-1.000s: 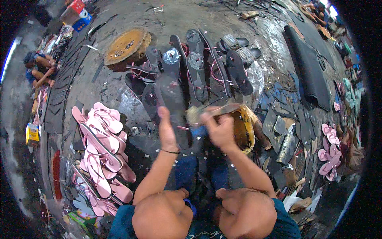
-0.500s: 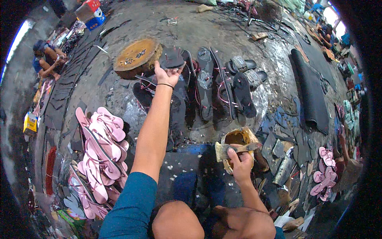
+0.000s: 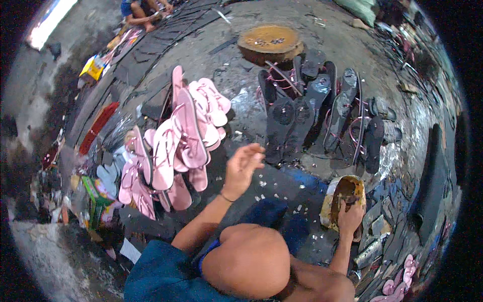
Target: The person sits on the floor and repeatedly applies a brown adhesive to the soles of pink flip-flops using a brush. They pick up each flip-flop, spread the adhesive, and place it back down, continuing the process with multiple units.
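Observation:
My left hand point(image 3: 244, 168) is in mid-air to the right of a pile of pink flip-flops point(image 3: 191, 131). Its fingers are loosely bent and slightly apart, with nothing visible in them. At the right, my right hand point(image 3: 350, 217) reaches to the mouth of a cut-open pale container point(image 3: 330, 204) with brown stuff inside. It is closed on a brush point(image 3: 347, 202), whose head dips into the container and is mostly hidden. Several dark soles point(image 3: 302, 118) and sandals with pink straps lie ahead of me on the floor.
A round wooden block point(image 3: 269, 39) with small bits on top stands beyond the soles. A dark rolled sheet point(image 3: 427, 176) and scraps point(image 3: 377, 226) lie at the right. A red strip point(image 3: 99, 127) and a yellow box point(image 3: 92, 69) are at the left. Another person point(image 3: 143, 12) crouches at the far left.
My left hand has come back from the dark soles by the wooden block, toward me. My right hand has lowered the brush into the container. The view has swung left.

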Motion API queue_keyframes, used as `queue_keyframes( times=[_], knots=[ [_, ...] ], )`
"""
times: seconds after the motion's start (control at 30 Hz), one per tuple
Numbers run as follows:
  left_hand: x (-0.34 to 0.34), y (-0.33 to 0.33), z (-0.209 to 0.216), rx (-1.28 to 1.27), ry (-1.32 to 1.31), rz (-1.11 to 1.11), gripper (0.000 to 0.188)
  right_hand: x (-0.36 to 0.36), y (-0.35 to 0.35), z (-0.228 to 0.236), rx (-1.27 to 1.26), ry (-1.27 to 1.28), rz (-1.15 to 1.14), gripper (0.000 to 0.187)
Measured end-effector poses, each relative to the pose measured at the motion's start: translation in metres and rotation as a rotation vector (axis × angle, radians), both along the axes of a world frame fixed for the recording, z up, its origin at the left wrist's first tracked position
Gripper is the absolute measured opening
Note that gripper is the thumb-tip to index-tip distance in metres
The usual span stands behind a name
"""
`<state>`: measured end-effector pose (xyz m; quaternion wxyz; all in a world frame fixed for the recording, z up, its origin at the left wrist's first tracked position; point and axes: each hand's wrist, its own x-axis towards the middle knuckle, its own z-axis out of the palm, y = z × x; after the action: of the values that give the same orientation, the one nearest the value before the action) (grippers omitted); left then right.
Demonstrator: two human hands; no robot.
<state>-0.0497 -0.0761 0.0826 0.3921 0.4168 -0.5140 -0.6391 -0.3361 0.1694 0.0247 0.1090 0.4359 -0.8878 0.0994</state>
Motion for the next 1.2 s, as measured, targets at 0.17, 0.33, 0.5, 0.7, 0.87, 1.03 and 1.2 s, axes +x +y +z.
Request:
queue_keyframes(
  times=[0.17, 0.33, 0.5, 0.7, 0.87, 1.03, 1.2],
  knots=[
    [0.115, -0.048, 0.004, -0.303, -0.179, 0.607, 0.049, 0.007, 0.008, 0.061, -0.275, -0.578, -0.237, 0.028],
    [0.109, -0.093, 0.024, -0.041, 0.021, 0.484, 0.028, 0.002, 0.053, 0.061, 0.012, -0.464, -0.03, 0.026],
    [0.053, 0.024, -0.024, -0.076, -0.176, -0.23, 0.034, -0.001, 0.085, 0.085, 0.29, -0.801, -0.084, 0.029],
    [-0.003, 0.071, -0.114, -0.508, -0.679, -0.793, 0.063, 0.018, 0.049, 0.106, -0.36, -1.312, -0.066, 0.021],
    [-0.039, 0.04, -0.113, -0.779, -0.785, -1.0, 0.076, 0.043, -0.001, 0.097, -0.648, -1.492, -0.1, 0.028],
    [-0.092, 0.027, -0.087, 0.809, 0.254, -0.421, 0.045, 0.049, -0.061, 0.076, -0.857, -1.363, 0.039, 0.028],
    [-0.109, 0.027, -0.024, 0.632, 0.309, -0.332, 0.041, 0.042, -0.12, 0.081, -0.78, -0.799, 0.22, 0.017]
  ],
)
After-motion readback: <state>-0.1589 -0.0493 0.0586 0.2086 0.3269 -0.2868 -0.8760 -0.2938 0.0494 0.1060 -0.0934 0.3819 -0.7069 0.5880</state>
